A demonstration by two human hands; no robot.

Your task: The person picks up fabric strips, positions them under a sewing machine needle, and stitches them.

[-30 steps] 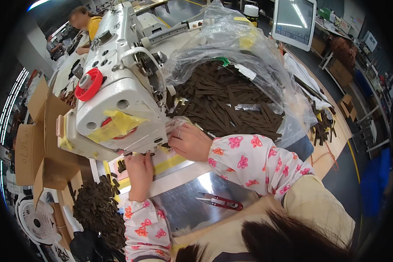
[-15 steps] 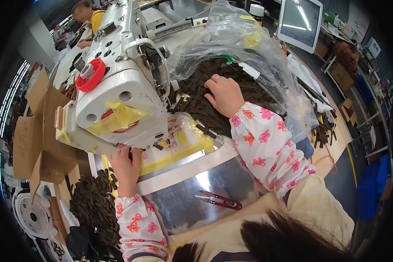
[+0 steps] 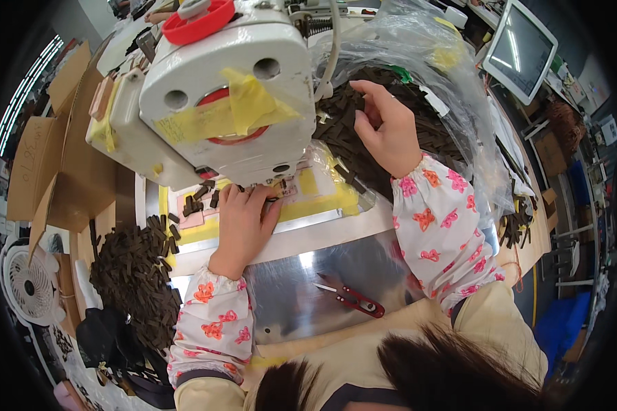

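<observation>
From my end, I see the left hand (image 3: 243, 229) palm down, fingers bent over a yellow-taped template (image 3: 346, 198) just below the head of a white sewing machine (image 3: 284, 82); I cannot tell whether it pinches anything. The right hand (image 3: 394, 133) hovers over the brown strips (image 3: 343, 137) in a clear plastic bag (image 3: 487, 130), thumb and forefinger curled towards each other; I can't make out whether a strip sits between them. A few short brown pieces (image 3: 197, 198) lie on the template just left of the left hand's fingers, and a larger heap (image 3: 130, 267) sits farther left. Nearer the body than both hands, I have red-handled snips (image 3: 356, 301) on a shiny metal plate (image 3: 291, 288). A cardboard box (image 3: 79, 188) stands well left of the left hand.
</observation>
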